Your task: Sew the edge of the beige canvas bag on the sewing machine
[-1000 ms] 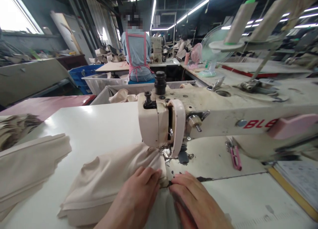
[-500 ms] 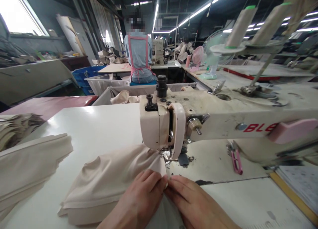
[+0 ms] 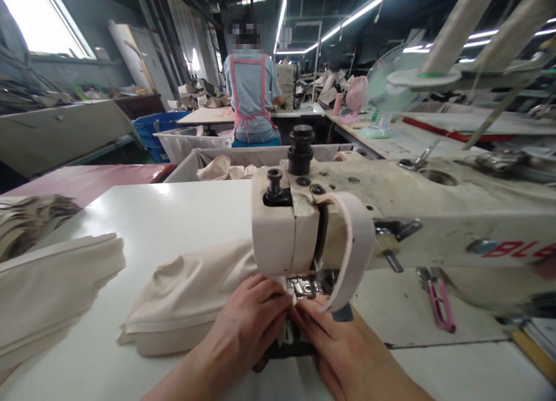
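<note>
A beige fabric piece (image 3: pixel 186 302) lies on the white table, its right end running to the presser foot (image 3: pixel 306 286) of the sewing machine (image 3: pixel 284 227). My left hand (image 3: pixel 256 311) pinches the fabric edge just in front of the foot. Close beside it, my right hand (image 3: pixel 330 331) has its fingers closed on the same edge, fingertips nearly touching the left ones. The needle area is partly hidden behind the curved light guard (image 3: pixel 358 244).
Pink snips (image 3: pixel 441 302) lie on the machine bed at right. More beige fabric (image 3: pixel 56 291) and a stack of pieces (image 3: pixel 35 218) are at left. Thread cones (image 3: pixel 456 33) stand back right. Beyond a grey bin, a person (image 3: pixel 252 94) sits facing away.
Both hands have moved slightly forward, closer to the presser foot, with the fabric edge. The view has shifted, so the machine appears larger. The far person's right arm now shows bent outward.
</note>
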`<move>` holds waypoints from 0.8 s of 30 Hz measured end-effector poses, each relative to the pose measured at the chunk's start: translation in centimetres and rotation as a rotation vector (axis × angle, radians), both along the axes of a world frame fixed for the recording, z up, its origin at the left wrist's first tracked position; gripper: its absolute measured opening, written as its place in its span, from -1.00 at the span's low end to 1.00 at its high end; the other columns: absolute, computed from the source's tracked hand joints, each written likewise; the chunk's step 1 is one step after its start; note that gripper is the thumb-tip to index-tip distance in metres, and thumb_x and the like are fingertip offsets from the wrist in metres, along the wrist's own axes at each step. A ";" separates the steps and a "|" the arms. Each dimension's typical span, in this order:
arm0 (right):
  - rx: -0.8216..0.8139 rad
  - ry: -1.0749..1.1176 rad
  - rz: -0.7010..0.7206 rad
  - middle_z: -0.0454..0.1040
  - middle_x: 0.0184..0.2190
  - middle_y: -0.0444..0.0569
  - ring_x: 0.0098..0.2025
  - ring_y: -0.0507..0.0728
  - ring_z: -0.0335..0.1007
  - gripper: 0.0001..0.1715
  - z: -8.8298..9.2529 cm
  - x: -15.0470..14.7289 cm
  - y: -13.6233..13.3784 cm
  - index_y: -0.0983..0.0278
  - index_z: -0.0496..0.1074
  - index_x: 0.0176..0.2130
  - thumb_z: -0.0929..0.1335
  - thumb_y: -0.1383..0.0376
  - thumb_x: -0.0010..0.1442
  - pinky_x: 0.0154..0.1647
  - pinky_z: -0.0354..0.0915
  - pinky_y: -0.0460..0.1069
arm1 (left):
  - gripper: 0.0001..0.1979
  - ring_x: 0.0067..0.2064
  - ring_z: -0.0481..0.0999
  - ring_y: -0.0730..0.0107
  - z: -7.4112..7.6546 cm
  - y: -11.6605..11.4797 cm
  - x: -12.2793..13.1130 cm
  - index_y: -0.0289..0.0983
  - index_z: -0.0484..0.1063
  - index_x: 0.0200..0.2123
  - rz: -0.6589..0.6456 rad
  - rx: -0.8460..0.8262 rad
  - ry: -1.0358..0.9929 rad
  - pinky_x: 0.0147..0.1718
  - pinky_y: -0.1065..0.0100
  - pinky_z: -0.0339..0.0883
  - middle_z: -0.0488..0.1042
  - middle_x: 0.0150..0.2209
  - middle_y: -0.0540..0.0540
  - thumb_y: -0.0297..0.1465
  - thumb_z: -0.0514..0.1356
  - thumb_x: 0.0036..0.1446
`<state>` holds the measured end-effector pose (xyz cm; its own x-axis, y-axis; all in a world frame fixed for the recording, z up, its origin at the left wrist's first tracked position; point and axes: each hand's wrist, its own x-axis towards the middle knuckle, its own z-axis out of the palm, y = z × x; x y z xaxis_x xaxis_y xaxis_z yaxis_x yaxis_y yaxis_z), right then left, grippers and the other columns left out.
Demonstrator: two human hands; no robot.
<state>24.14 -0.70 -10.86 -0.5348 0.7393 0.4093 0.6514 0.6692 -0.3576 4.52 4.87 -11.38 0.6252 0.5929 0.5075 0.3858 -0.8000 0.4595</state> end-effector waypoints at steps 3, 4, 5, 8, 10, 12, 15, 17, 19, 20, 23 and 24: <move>-0.027 -0.039 -0.033 0.49 -0.06 0.19 0.00 0.29 0.36 -0.44 -0.2 0.0 -0.3 0.42 0.46 -0.03 0.19 0.56 -0.01 0.09 0.33 0.19 | -0.79 -0.25 0.50 0.35 0.4 0.3 -0.2 -0.24 0.44 -0.34 0.022 -0.113 -0.023 -0.26 0.38 0.37 0.52 -0.29 -0.03 -0.63 0.13 0.01; -0.036 -0.049 -0.037 0.48 -0.06 0.18 0.02 0.30 0.35 -0.41 -0.2 0.1 -0.4 0.41 0.45 0.00 0.19 0.56 -0.02 0.10 0.32 0.19 | -0.78 -0.24 0.50 0.35 0.5 0.3 -0.2 -0.23 0.44 -0.35 0.032 -0.145 -0.026 -0.26 0.38 0.36 0.52 -0.29 -0.02 -0.64 0.13 -0.02; -0.040 -0.053 -0.039 0.48 -0.06 0.18 0.03 0.30 0.34 -0.39 -0.1 0.1 -0.5 0.41 0.44 0.02 0.19 0.57 -0.02 0.10 0.32 0.20 | -0.76 -0.24 0.51 0.35 0.5 0.3 -0.2 -0.22 0.44 -0.36 0.044 -0.171 -0.031 -0.26 0.39 0.36 0.52 -0.30 -0.01 -0.66 0.13 -0.04; -0.019 -0.038 -0.042 0.47 -0.05 0.19 0.06 0.29 0.32 -0.39 0.1 0.2 -0.7 0.41 0.43 0.04 0.18 0.57 0.01 0.09 0.33 0.18 | -0.78 -0.27 0.51 0.35 0.4 0.3 0.0 -0.23 0.47 -0.38 0.086 -0.211 -0.037 -0.29 0.38 0.35 0.53 -0.33 -0.02 -0.65 0.14 -0.01; -0.028 -0.039 -0.062 0.45 -0.03 0.18 0.09 0.29 0.30 -0.43 0.1 0.2 -0.7 0.39 0.44 0.01 0.19 0.56 0.03 0.11 0.31 0.19 | -0.81 -0.31 0.51 0.36 0.1 0.4 0.1 -0.25 0.48 -0.40 0.083 -0.243 -0.038 -0.34 0.39 0.35 0.54 -0.34 -0.05 -0.62 0.15 0.04; -0.051 -0.048 -0.075 0.44 -0.01 0.17 0.11 0.30 0.27 -0.47 0.1 0.2 -0.7 0.36 0.45 -0.03 0.20 0.55 0.03 0.14 0.29 0.20 | -0.84 -0.35 0.51 0.37 0.0 0.5 0.2 -0.26 0.49 -0.41 0.071 -0.264 -0.031 -0.39 0.41 0.34 0.54 -0.35 -0.06 -0.60 0.16 0.05; -0.073 -0.044 -0.081 0.41 0.01 0.16 0.13 0.31 0.25 -0.45 0.0 0.2 -0.7 0.35 0.42 0.00 0.21 0.54 0.02 0.15 0.26 0.21 | -0.87 -0.45 0.44 0.41 0.1 0.6 0.2 -0.25 0.47 -0.46 0.108 -0.236 0.011 -0.47 0.42 0.27 0.49 -0.46 -0.02 -0.58 0.19 0.02; -0.083 -0.037 -0.086 0.41 0.00 0.16 0.12 0.32 0.24 -0.45 -0.1 0.2 -0.7 0.35 0.42 0.00 0.22 0.53 0.02 0.14 0.26 0.22 | -0.87 -0.56 0.33 0.47 0.4 0.6 0.3 -0.26 0.42 -0.54 0.162 -0.229 0.040 -0.55 0.46 0.17 0.40 -0.58 0.05 -0.58 0.22 -0.04; -0.099 -0.037 -0.087 0.40 -0.02 0.16 0.10 0.32 0.24 -0.49 -0.1 0.2 -0.8 0.34 0.42 -0.03 0.22 0.53 0.02 0.14 0.25 0.23 | -0.84 -0.63 0.26 0.53 0.7 0.6 0.4 -0.26 0.38 -0.58 0.186 -0.268 0.047 -0.64 0.50 0.09 0.34 -0.66 0.10 -0.59 0.23 -0.07; -0.109 -0.037 -0.088 0.40 -0.03 0.16 0.10 0.32 0.24 -0.50 -0.1 0.2 -0.8 0.33 0.42 -0.04 0.23 0.53 0.02 0.14 0.25 0.24 | -0.82 -0.65 0.26 0.55 0.8 0.6 0.5 -0.26 0.36 -0.59 0.178 -0.285 0.044 -0.66 0.51 0.06 0.33 -0.67 0.11 -0.60 0.22 -0.06; -0.136 -0.035 -0.080 0.40 -0.04 0.12 0.08 0.31 0.24 -0.50 0.0 0.2 -0.7 0.31 0.41 -0.06 0.23 0.54 -0.01 0.13 0.25 0.24 | -0.80 -0.60 0.33 0.53 0.9 0.6 0.7 -0.26 0.38 -0.58 0.111 -0.170 0.032 -0.60 0.51 0.14 0.38 -0.62 0.07 -0.58 0.16 0.05; -0.141 -0.031 -0.081 0.40 -0.05 0.11 0.07 0.31 0.24 -0.50 0.0 0.2 -0.7 0.30 0.41 -0.07 0.23 0.55 -0.02 0.13 0.25 0.23 | -0.79 -0.56 0.36 0.50 0.9 0.6 0.7 -0.26 0.39 -0.56 0.088 -0.101 0.043 -0.55 0.49 0.17 0.40 -0.59 0.04 -0.57 0.13 0.08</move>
